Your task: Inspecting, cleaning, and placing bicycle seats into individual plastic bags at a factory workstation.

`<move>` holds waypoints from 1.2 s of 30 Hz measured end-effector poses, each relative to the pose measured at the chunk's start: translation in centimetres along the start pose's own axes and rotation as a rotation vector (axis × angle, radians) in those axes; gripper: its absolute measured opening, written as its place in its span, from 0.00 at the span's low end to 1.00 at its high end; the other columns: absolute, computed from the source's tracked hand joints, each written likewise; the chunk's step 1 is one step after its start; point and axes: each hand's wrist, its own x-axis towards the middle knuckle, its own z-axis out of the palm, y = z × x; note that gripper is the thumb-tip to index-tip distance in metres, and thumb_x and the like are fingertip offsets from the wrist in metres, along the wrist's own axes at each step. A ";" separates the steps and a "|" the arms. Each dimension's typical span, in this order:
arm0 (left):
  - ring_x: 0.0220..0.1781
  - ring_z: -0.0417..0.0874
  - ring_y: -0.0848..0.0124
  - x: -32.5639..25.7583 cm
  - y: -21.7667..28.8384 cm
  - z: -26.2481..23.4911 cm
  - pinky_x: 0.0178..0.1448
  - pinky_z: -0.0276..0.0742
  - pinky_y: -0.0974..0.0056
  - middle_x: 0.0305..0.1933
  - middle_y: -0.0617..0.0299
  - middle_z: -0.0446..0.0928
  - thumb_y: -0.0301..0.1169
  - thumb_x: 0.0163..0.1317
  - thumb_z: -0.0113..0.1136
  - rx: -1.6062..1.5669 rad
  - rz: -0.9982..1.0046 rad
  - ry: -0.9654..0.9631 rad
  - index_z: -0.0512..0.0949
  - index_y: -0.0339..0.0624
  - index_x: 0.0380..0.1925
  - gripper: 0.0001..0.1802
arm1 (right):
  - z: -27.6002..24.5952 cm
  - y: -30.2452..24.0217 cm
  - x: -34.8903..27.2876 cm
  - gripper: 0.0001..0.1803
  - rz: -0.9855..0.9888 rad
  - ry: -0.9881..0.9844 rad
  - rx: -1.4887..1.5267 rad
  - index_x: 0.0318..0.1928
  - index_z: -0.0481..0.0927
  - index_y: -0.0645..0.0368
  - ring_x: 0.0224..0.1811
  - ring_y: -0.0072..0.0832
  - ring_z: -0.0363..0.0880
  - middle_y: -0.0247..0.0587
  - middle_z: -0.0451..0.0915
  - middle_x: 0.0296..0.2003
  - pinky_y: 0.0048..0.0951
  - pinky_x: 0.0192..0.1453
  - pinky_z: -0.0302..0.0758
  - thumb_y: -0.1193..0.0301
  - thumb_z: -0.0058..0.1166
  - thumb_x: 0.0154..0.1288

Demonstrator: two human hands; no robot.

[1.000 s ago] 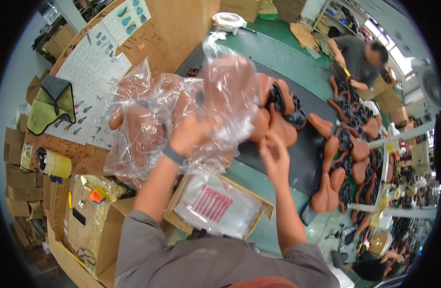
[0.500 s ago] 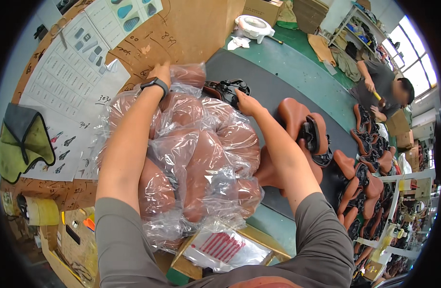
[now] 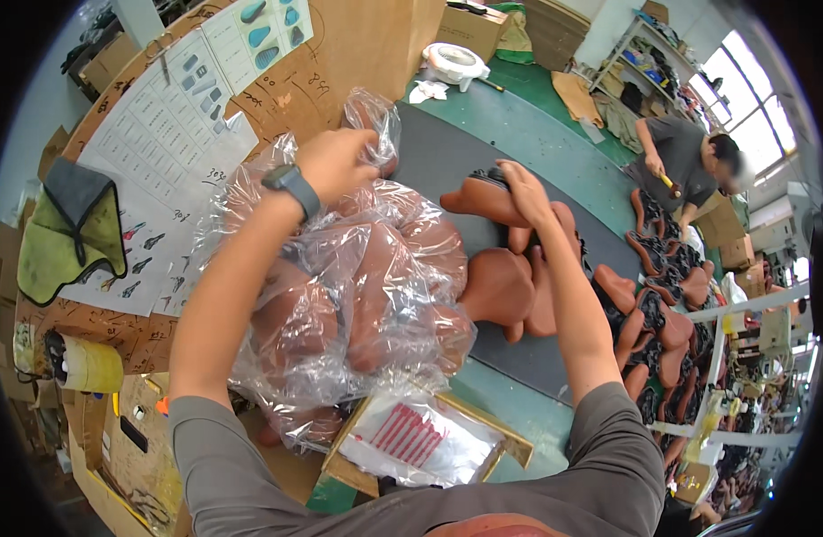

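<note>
Brown bicycle saddles in clear plastic bags (image 3: 380, 277) form a heap in front of me. At the heap's far end, my left hand (image 3: 335, 166) is closed, its curled fingers against the clear plastic bag round the farthest saddle (image 3: 374, 121). What lies under those fingers is partly hidden. Farther right, my right hand (image 3: 526, 192) grips an unwrapped brown bicycle saddle (image 3: 485, 201), black underside up, above the dark mat. Just nearer than it, more bare saddles (image 3: 499, 285) lie beside the heap.
A box of flat plastic bags (image 3: 420, 438) with red print is close to my body. A board with paper sheets (image 3: 143, 134) stands left. A white fan (image 3: 456, 64) is on the green table's far end. At right, a co-worker (image 3: 689, 161) holds a hammer near many saddles.
My right hand has lifted a saddle off the mat and brought it right and nearer. My left hand has shifted right and nearer, at the far wrapped saddle.
</note>
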 end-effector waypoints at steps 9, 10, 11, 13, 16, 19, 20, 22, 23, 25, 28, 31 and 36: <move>0.80 0.78 0.42 -17.1 27.7 6.4 0.84 0.73 0.42 0.82 0.33 0.72 0.56 0.50 0.88 -0.224 0.700 0.040 0.54 0.35 0.89 0.74 | -19.1 -25.1 -33.6 0.43 0.390 0.178 0.500 0.60 0.88 0.56 0.41 0.18 0.81 0.35 0.87 0.36 0.23 0.45 0.71 0.34 0.30 0.91; 0.75 0.83 0.42 -19.4 30.2 7.2 0.80 0.77 0.43 0.79 0.32 0.75 0.55 0.50 0.88 -0.535 0.448 -0.252 0.52 0.36 0.89 0.75 | -19.8 -26.6 -36.1 0.43 0.388 0.223 0.468 0.60 0.88 0.58 0.42 0.20 0.82 0.36 0.89 0.37 0.25 0.47 0.74 0.34 0.28 0.91; 0.71 0.87 0.42 -22.0 32.2 8.3 0.76 0.82 0.45 0.76 0.32 0.78 0.55 0.51 0.88 -0.802 0.138 -0.542 0.50 0.37 0.90 0.76 | -19.6 -27.7 -37.5 0.44 0.382 0.243 0.440 0.60 0.88 0.59 0.44 0.23 0.84 0.38 0.91 0.38 0.26 0.48 0.76 0.35 0.27 0.92; 0.49 0.95 0.52 -27.8 34.6 15.2 0.55 0.91 0.51 0.55 0.43 0.90 0.57 0.73 0.75 -1.343 0.342 -0.298 0.54 0.42 0.89 0.58 | -19.1 -26.7 -40.8 0.39 0.226 0.448 0.352 0.60 0.88 0.59 0.50 0.38 0.90 0.47 0.95 0.45 0.36 0.56 0.83 0.40 0.31 0.93; 0.56 0.94 0.55 -33.1 35.7 19.8 0.57 0.91 0.54 0.66 0.46 0.87 0.65 0.85 0.55 -1.955 -0.071 -1.191 0.59 0.42 0.87 0.48 | -17.6 -24.3 -49.3 0.27 0.152 0.406 -0.302 0.66 0.87 0.60 0.65 0.57 0.87 0.55 0.91 0.60 0.50 0.71 0.82 0.53 0.53 0.85; 0.69 0.89 0.56 -37.6 39.4 24.9 0.69 0.88 0.55 0.76 0.49 0.80 0.70 0.87 0.39 -2.300 0.099 -1.251 0.63 0.44 0.86 0.47 | -12.3 -26.8 -57.9 0.46 0.124 0.445 -0.757 0.79 0.77 0.55 0.88 0.63 0.60 0.63 0.62 0.86 0.71 0.87 0.60 0.41 0.68 0.70; 0.74 0.85 0.57 -39.2 41.9 23.0 0.74 0.85 0.54 0.80 0.52 0.77 0.69 0.88 0.38 -2.176 -0.223 -0.976 0.63 0.44 0.86 0.46 | -10.6 -27.5 -61.1 0.50 0.137 0.258 -0.837 0.81 0.74 0.57 0.92 0.61 0.53 0.63 0.59 0.87 0.78 0.88 0.52 0.39 0.69 0.68; 0.87 0.72 0.58 -41.7 44.4 21.7 0.86 0.73 0.52 0.87 0.55 0.69 0.64 0.91 0.35 -2.031 -0.563 -0.745 0.57 0.46 0.89 0.43 | -8.0 -27.7 -67.7 0.62 0.098 -0.046 -0.461 0.88 0.59 0.65 0.96 0.62 0.37 0.60 0.46 0.92 0.73 0.93 0.41 0.51 0.78 0.65; 0.87 0.72 0.58 -42.8 45.4 22.2 0.86 0.73 0.52 0.87 0.55 0.69 0.64 0.91 0.35 -2.022 -0.572 -0.748 0.57 0.46 0.89 0.43 | -7.1 -27.6 -70.5 0.62 0.103 -0.044 -0.451 0.88 0.59 0.65 0.96 0.62 0.37 0.60 0.46 0.92 0.73 0.93 0.41 0.51 0.78 0.65; 0.90 0.66 0.56 -45.5 46.6 24.6 0.89 0.67 0.52 0.90 0.55 0.62 0.59 0.92 0.39 -1.786 -0.183 -0.604 0.47 0.46 0.93 0.43 | -5.4 -26.8 -75.3 0.66 0.200 0.157 0.038 0.91 0.50 0.65 0.95 0.63 0.42 0.65 0.48 0.91 0.64 0.95 0.45 0.51 0.79 0.68; 0.94 0.53 0.51 -52.1 46.9 30.8 0.93 0.57 0.48 0.94 0.46 0.53 0.43 0.87 0.57 -1.086 0.339 -0.612 0.46 0.43 0.93 0.46 | -3.6 -22.6 -80.4 0.71 0.384 0.426 0.092 0.92 0.40 0.66 0.91 0.59 0.54 0.69 0.53 0.88 0.56 0.92 0.56 0.56 0.80 0.68; 0.86 0.71 0.44 -54.5 49.3 31.5 0.86 0.68 0.49 0.82 0.39 0.73 0.31 0.79 0.65 -0.854 0.604 -0.556 0.66 0.42 0.87 0.39 | -5.2 -16.0 -85.7 0.74 0.862 0.637 0.646 0.91 0.43 0.64 0.77 0.49 0.78 0.61 0.71 0.79 0.48 0.76 0.80 0.63 0.87 0.57; 0.51 0.95 0.52 -51.9 44.8 44.3 0.59 0.87 0.50 0.43 0.52 0.94 0.40 0.76 0.71 -0.555 -0.161 -0.493 0.90 0.39 0.47 0.14 | -2.3 -4.1 -101.0 0.60 1.104 0.534 0.535 0.82 0.62 0.58 0.71 0.47 0.83 0.52 0.81 0.70 0.43 0.70 0.83 0.74 0.86 0.50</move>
